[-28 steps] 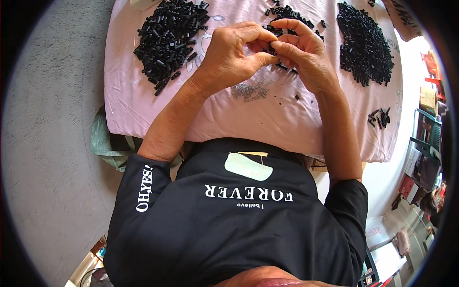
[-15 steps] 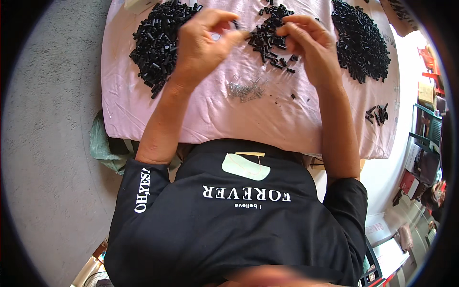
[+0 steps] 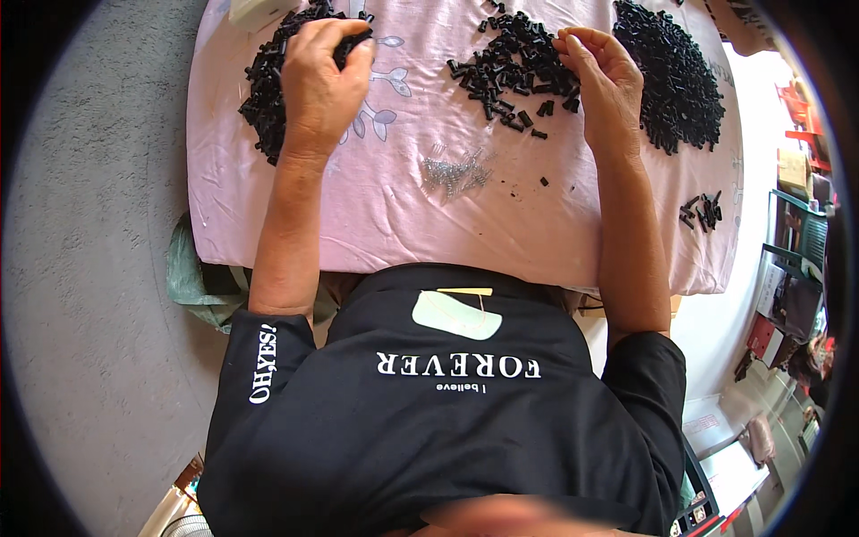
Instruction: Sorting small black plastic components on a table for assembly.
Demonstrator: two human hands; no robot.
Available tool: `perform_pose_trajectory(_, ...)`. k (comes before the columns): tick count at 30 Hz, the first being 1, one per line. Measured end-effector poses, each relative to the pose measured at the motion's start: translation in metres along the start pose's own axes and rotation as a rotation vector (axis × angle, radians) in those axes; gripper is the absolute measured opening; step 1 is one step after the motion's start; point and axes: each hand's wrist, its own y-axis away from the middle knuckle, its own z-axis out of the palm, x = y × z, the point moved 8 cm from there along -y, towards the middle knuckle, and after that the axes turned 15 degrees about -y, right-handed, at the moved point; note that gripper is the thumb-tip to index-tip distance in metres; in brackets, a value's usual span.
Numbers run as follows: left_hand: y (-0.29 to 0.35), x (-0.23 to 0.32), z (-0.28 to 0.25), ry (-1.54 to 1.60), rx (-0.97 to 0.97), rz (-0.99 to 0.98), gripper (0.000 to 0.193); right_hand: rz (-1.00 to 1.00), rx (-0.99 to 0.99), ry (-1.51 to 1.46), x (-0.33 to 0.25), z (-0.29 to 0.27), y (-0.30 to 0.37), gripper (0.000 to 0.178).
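My left hand (image 3: 324, 89) is over the left pile of small black cylindrical parts (image 3: 262, 103). Its thumb and fingers curve apart, with black parts showing between them. Beside the right edge of the middle pile of black parts (image 3: 514, 63), my right hand (image 3: 613, 89) has thumb and fingertips pinched together. What that pinch holds, if anything, is too small to make out. Thin shiny metal pieces, like pins or springs (image 3: 456, 174), lie on the cloth below the middle pile, between my forearms.
A pink patterned cloth (image 3: 403, 224) covers the table. To the right lies another large black pile (image 3: 669, 85), with a small group of black parts (image 3: 702, 213) nearer me. A pale box (image 3: 255, 12) stands at the far left. Shelved goods (image 3: 792, 277) are beyond the right edge.
My left hand has moved left from near the middle pile to the left pile, its fingers now spread around parts there. My right hand has shifted slightly right, still pinched.
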Motion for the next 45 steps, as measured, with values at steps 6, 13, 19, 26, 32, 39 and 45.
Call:
perform_pose_trajectory(6, 0.0, 0.044, 0.025, 0.089, -0.198, 0.15, 0.017, 0.013, -0.003, 0.058, 0.001, 0.001, 0.002, 0.017)
perform_pose_trajectory(13, -0.027, 0.074, 0.067, 0.252, -0.116, 0.308, 0.018, 0.044, -0.007, 0.035, 0.003, 0.003, 0.002, 0.018)
perform_pose_trajectory(19, -0.055, 0.084, 0.112, 0.234, -0.249, 0.204, 0.02, 0.049, -0.008, 0.024, 0.007, -0.001, 0.0, 0.02)
perform_pose_trajectory(26, -0.064, 0.084, 0.142, 0.127, -0.273, 0.205, 0.017, 0.066, -0.015, 0.021, 0.004, 0.007, 0.002, 0.019)
perform_pose_trajectory(32, -0.05, 0.092, 0.12, 0.326, -0.272, 0.242, 0.014, -0.029, 0.055, -0.02, 0.0, -0.008, -0.003, 0.016)
perform_pose_trajectory(39, -0.027, 0.084, 0.104, 0.378, -0.381, 0.26, 0.017, 0.035, 0.04, 0.026, 0.004, 0.0, 0.001, 0.017)
perform_pose_trajectory(45, -0.013, 0.081, 0.086, 0.51, -0.433, 0.199, 0.017, 0.099, -0.034, 0.048, 0.011, 0.008, 0.003, 0.019)
